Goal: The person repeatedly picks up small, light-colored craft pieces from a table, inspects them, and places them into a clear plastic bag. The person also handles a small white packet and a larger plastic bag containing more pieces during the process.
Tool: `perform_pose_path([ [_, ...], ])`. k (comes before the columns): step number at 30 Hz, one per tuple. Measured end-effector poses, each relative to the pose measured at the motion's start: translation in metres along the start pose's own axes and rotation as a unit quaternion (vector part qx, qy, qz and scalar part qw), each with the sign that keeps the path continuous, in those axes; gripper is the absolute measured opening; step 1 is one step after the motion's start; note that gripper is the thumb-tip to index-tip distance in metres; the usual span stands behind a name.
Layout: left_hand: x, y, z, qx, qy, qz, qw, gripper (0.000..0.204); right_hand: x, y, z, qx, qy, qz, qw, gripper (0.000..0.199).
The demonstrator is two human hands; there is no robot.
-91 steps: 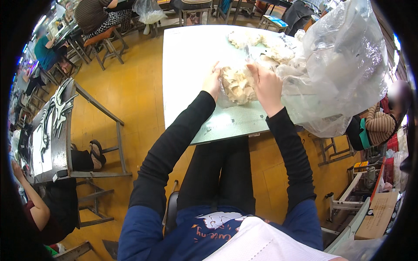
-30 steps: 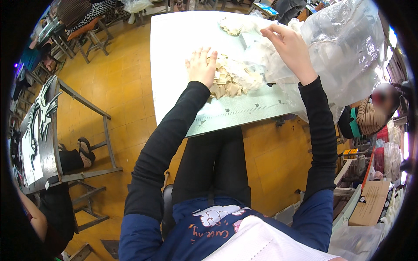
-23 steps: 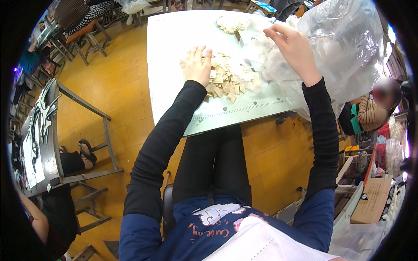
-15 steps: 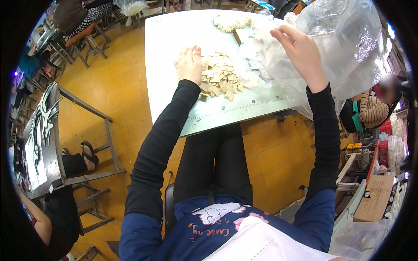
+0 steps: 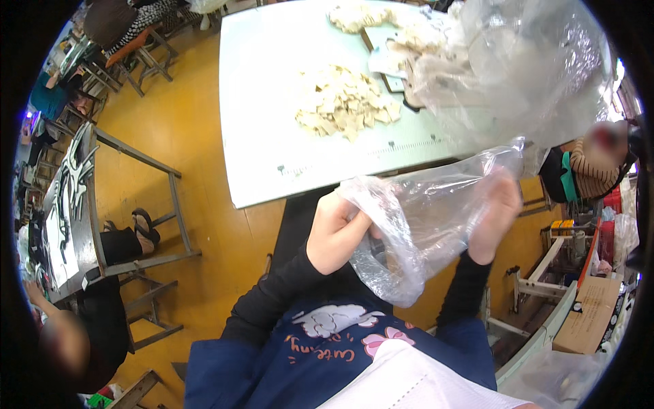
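At five o'clock from the scraps (image 5: 347, 105), your left hand (image 5: 334, 235) clenches the bag (image 5: 402, 252), likely to spread it; right hand (image 5: 496, 215) grip unclear.

a brown cardboard box (image 5: 587, 313) at right, an orange-seated stool (image 5: 133, 48), dark strips (image 5: 76, 180) on a side table (image 5: 86, 235), yellow tiled floor (image 5: 194, 129)
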State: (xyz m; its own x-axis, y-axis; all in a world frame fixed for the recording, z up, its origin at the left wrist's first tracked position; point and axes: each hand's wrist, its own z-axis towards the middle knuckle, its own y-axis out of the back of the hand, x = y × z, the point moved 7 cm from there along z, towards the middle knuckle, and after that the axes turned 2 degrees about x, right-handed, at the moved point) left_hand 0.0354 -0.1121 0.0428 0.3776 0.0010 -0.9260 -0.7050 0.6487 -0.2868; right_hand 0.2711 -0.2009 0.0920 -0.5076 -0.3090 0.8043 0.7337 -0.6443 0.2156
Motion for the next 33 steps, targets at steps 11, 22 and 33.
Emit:
perform_pose_path([
  [11, 0.080, 0.012, -0.055, -0.146, 0.156, 0.191, 0.958, 0.030, -0.029, -0.079, -0.144, 0.154, -0.172, -0.041, 0.972, 0.034],
  [22, 0.084, 0.024, -0.043, -0.051, 0.005, 0.547, 0.836, 0.028, -0.105, -0.107, -0.106, 0.289, -0.176, -0.070, 0.939, 0.042],
  [33, 0.086, 0.034, -0.040, -0.055, 0.115, 0.576, 0.808, 0.062, -0.099, -0.110, -0.080, 0.304, -0.155, -0.132, 0.931, 0.053],
])
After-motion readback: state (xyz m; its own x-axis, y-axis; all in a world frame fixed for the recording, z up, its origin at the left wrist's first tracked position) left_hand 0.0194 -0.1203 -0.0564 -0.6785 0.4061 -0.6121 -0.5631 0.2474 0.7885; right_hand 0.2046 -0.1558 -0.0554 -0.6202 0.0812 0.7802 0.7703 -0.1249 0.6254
